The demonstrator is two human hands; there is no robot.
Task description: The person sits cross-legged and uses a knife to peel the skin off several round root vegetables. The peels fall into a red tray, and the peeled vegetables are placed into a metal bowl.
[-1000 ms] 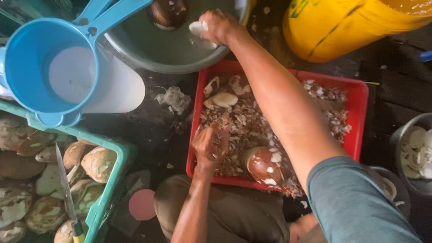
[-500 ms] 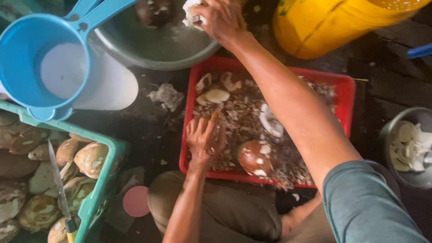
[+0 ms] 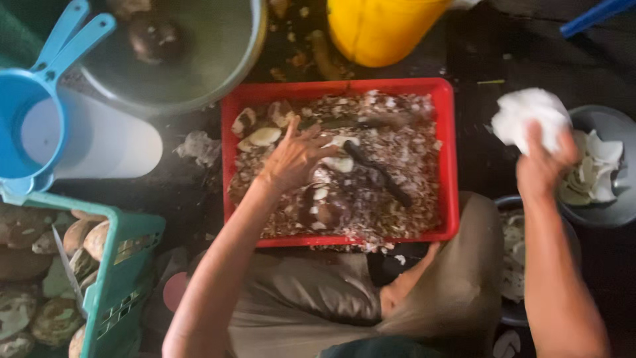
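Observation:
My left hand [image 3: 295,159] rests with fingers spread on the brown shavings inside a red tray [image 3: 331,87]. Beside it lie a dark long-handled tool [image 3: 377,172] and a brown half-peeled coconut piece [image 3: 324,209]. At the right, my right hand [image 3: 543,166] grips a white peeled coconut piece [image 3: 530,116], held up just left of a grey bowl [image 3: 616,205] that contains several white pieces. The hand is blurred.
A metal basin [image 3: 199,59] and a yellow bucket [image 3: 384,26] stand behind the tray. Blue scoops [image 3: 33,113] sit on a white container [image 3: 112,142] at the left. A green crate [image 3: 119,278] holds several unpeeled coconuts. Another bowl [image 3: 513,258] lies under my right arm.
My right hand has swung from the metal basin at the top left across to the grey bowl on the right, carrying the white piece. My left hand stays on the tray.

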